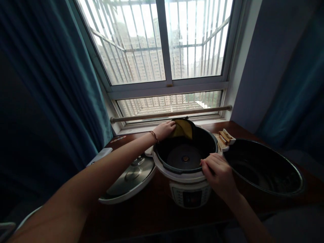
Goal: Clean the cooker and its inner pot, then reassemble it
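A white electric pressure cooker (188,178) stands lidless in front of me, its dark interior showing a small round piece at the centre of the bottom. My left hand (165,130) is closed on a yellow cloth (184,129), which lies against the inner wall at the cooker's far left rim. At the near right rim, my right hand (218,172) is closed over the edge, with the thumb and fingers curled there. The cooker's control panel (192,198) faces me below the opening.
Left of the cooker lies a glass lid (131,177) with a knob, partly behind my left arm. A large dark pot (263,167) sits to the right, beside the cooker's light-coloured hinge part (226,137). Behind the wooden table runs a window rail (172,114); blue curtains (83,84) hang at the sides.
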Motion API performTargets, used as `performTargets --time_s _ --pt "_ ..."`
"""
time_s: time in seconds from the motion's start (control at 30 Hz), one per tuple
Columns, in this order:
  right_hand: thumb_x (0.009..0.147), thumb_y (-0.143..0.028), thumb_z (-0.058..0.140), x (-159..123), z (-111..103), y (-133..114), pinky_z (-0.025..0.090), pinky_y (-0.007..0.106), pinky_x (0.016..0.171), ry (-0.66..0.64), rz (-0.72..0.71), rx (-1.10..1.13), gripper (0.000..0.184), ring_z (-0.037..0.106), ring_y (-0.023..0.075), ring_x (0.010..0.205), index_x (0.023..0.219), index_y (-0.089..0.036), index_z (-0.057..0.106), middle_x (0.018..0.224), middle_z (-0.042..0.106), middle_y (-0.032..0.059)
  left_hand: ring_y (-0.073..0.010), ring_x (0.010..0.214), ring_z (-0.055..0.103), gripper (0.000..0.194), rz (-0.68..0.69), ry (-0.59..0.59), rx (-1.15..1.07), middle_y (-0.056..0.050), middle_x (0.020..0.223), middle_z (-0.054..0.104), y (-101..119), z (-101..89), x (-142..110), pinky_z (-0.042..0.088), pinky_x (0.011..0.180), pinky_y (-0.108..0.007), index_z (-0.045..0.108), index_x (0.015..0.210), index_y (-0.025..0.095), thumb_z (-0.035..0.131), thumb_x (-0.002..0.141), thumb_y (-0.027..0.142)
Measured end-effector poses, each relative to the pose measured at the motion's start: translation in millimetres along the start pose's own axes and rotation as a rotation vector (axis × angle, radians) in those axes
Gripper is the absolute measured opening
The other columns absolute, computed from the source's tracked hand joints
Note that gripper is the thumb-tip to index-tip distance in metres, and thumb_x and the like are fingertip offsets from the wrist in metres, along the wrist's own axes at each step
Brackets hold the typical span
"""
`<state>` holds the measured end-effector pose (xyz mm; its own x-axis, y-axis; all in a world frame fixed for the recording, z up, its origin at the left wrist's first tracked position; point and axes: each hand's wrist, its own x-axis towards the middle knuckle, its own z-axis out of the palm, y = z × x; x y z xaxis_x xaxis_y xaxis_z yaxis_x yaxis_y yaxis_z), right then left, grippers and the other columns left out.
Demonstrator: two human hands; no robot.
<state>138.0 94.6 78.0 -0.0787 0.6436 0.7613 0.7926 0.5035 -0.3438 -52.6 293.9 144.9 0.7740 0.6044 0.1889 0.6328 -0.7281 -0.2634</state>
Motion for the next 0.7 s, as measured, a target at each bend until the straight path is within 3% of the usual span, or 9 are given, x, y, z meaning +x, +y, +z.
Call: performTargets --time_s 0.1,0.23,0.37,0.5,0.7 --pt "0.085 -0.016 0.045 -0.3 0.2 0.2 0.038 0.032 0.073 0.006 -0.004 0.003 0.025 0.05 0.0152 0.067 0.061 -0.018 0.051 0.062 0.055 0.0022 -0.0194 0.098 0.053 0.027 -0.108 -0.006 0.023 -0.015 0.103 0.057 0.9 -1.1 -14.1 0.041 0.087 -0.028 0.061 0.098 0.008 0.038 0.085 0.008" --pt "0.085 -0.016 0.045 -0.8 1.2 0.4 0.038 0.031 0.073 0.015 0.001 0.005 0.025 0.049 0.0151 0.068 0.061 -0.018 0.052 0.062 0.054 0.0018 -0.0193 0.084 0.056 0.026 -0.223 -0.035 0.051 -0.013 0.088 0.06 4.3 -9.5 -41.0 0.044 0.077 -0.028 0.064 0.082 0.01 0.04 0.085 0.018" --pt "0.085 -0.016 0.045 -1.3 2.0 -0.5 0.038 0.032 0.073 0.021 0.009 -0.001 0.025 0.048 0.0148 0.066 0.061 -0.019 0.051 0.061 0.053 0.0012 -0.0183 0.076 0.058 0.028 -0.289 -0.065 0.068 -0.011 0.081 0.062 15.7 -25.3 -71.1 0.044 0.071 -0.027 0.064 0.082 0.012 0.039 0.085 0.025" --pt "0.085 -0.016 0.044 -2.0 3.7 -2.1 0.038 0.032 0.073 0.038 0.017 -0.011 0.026 0.047 0.0147 0.065 0.06 -0.019 0.049 0.059 0.051 0.001 -0.0205 0.075 0.06 0.03 -0.328 -0.072 0.067 -0.012 0.08 0.063 38.8 -42.3 -97.8 0.044 0.069 -0.03 0.061 0.08 0.011 0.035 0.086 0.025" --pt "0.086 -0.019 0.043 -2.3 4.4 -4.6 0.038 0.031 0.071 0.032 0.044 -0.036 0.029 0.048 0.0149 0.065 0.058 -0.019 0.048 0.059 0.051 0.0014 -0.0197 0.068 0.061 0.023 -0.343 -0.044 -0.021 -0.008 0.075 0.063 92.3 -65.4 -125.5 0.044 0.061 -0.029 0.053 0.089 0.013 0.033 0.086 0.023"
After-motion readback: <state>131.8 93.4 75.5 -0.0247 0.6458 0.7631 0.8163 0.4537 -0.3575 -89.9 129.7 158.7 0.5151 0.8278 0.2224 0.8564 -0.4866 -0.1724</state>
